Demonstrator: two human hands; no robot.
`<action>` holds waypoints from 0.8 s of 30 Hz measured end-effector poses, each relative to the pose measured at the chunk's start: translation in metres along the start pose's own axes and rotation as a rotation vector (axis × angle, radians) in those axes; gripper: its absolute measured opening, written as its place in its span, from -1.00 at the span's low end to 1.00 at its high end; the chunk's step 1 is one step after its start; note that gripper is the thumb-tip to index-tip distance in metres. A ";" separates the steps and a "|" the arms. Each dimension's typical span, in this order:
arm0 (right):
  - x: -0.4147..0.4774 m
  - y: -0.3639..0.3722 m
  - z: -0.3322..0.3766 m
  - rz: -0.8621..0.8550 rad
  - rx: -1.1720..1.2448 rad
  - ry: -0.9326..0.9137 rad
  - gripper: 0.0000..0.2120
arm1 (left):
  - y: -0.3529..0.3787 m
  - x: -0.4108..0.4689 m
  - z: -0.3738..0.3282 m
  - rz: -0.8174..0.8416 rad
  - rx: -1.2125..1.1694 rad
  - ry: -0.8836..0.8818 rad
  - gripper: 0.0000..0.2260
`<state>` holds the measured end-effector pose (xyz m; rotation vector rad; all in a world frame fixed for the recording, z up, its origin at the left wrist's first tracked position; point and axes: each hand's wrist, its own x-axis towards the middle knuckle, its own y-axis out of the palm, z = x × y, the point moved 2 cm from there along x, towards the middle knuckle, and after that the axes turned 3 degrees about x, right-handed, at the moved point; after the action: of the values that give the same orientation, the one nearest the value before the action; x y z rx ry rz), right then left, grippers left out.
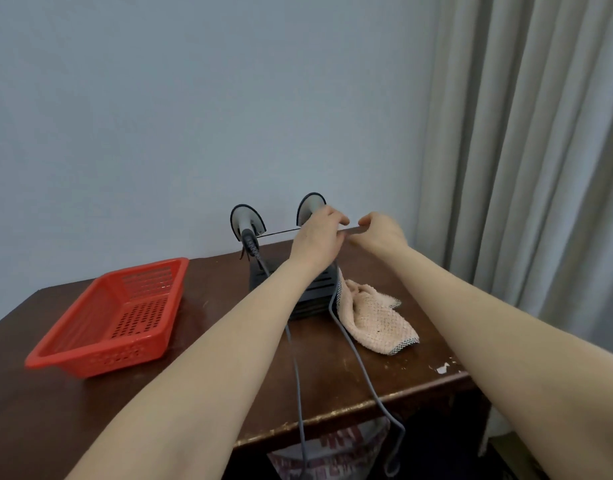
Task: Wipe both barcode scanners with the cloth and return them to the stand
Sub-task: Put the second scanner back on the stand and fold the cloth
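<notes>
Two grey barcode scanners stand upright in a dark stand (313, 294) at the back of the brown table. The left scanner (246, 221) is free, its head up and its cable running down. My left hand (317, 237) is wrapped around the handle of the right scanner (310, 205), hiding all but its head. My right hand (381, 233) hovers just right of it, fingers loosely curled with nothing visible in them. A pink cloth (372, 318) lies crumpled on the table against the stand's right side.
A red plastic basket (118, 317) sits on the table's left half. Two grey cables (358, 362) trail from the stand over the front edge (332, 415). The wall is right behind the stand, and curtains (526, 150) hang to the right.
</notes>
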<state>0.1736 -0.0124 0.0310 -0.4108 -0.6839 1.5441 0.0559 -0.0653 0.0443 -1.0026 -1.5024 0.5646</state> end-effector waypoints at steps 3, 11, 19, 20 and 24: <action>-0.007 -0.003 -0.021 0.052 -0.145 0.024 -0.49 | 0.012 -0.006 -0.023 0.130 0.025 -0.001 -0.84; -0.039 0.010 -0.076 0.235 -0.279 0.199 -0.57 | 0.045 -0.030 -0.041 0.554 0.088 -0.176 -0.73; -0.045 0.013 -0.074 0.251 0.033 0.345 -0.71 | 0.049 -0.039 -0.049 0.756 -0.114 -0.377 -0.66; -0.043 0.011 -0.071 0.240 0.166 0.358 -0.76 | 0.048 -0.037 -0.048 0.724 -0.136 -0.376 -0.66; -0.033 -0.003 -0.052 0.158 0.728 0.377 -0.92 | 0.034 -0.017 -0.040 0.425 -0.313 -0.406 -0.66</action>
<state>0.2123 -0.0359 -0.0115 -0.1900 0.2205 1.6830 0.1026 -0.0700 0.0155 -1.5393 -1.7790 0.8924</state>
